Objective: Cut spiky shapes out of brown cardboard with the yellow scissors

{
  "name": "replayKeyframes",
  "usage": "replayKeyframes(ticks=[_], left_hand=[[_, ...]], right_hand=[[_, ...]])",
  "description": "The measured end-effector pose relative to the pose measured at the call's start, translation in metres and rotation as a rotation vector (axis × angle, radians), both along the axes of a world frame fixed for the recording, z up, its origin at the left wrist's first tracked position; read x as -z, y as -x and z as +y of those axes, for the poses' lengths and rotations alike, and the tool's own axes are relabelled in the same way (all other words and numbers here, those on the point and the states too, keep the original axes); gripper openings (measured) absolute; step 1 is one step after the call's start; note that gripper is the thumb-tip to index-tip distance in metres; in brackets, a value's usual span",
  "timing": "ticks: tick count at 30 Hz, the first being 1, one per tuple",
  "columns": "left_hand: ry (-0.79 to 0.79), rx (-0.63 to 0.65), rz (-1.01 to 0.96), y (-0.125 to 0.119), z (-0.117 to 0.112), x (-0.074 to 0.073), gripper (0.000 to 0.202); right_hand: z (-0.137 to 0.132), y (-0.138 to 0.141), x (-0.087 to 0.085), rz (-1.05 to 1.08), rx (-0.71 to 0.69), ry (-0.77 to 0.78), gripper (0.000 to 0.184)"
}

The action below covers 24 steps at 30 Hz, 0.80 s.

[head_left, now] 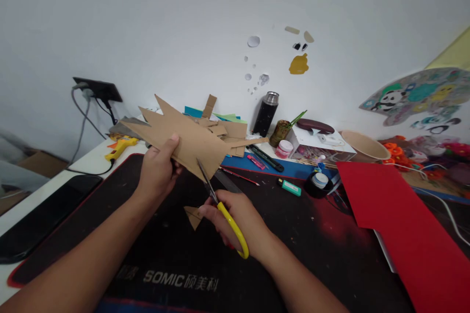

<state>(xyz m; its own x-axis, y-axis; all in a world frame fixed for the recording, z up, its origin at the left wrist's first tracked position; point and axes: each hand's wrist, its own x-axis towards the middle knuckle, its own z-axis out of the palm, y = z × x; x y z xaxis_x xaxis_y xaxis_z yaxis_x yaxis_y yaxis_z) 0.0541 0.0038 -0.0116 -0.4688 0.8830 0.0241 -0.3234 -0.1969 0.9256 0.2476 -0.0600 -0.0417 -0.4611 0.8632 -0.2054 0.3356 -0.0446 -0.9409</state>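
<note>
My left hand (163, 164) grips a spiky-edged piece of brown cardboard (191, 139) from below, thumb on top, and holds it up over the black desk mat (286, 254). Jagged points run along its left side, and a thin strip sticks out to the right. In my right hand (240, 215) is a pair of yellow-handled scissors (233, 230). One blade lies over the lower edge of the cardboard; the other is mostly hidden. Beneath the scissors, a small triangular cardboard scrap (193, 217) rests on the mat.
Behind the cardboard are more cardboard scraps (235, 130). A black thermos (266, 115), a craft knife (266, 158) and a teal glue stick or eraser (289, 187) are farther right. Red sheet (396, 225) covers the right side. A yellow glue gun (121, 147) and a phone (47, 215) lie left.
</note>
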Motion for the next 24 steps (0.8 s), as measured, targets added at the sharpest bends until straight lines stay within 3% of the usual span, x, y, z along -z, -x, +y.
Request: replayKeyframes(ticks=[14,19,24], left_hand=[[-0.018,-0.001,0.001,-0.0023,-0.0026,-0.0014,0.029],[-0.014,-0.01,0.013,-0.0026,-0.0034,-0.0017,0.029],[-0.012,-0.02,0.03,-0.0019,-0.0051,-0.0047,0.03]], right_hand=[[0.0011,-0.0015,-0.003,-0.059,0.003,-0.127,0.025],[0.001,0.0016,0.0017,-0.052,0.001,-0.016,0.029],[-0.0005,0.0032,0.0015,0.112,-0.015,0.065,0.028]])
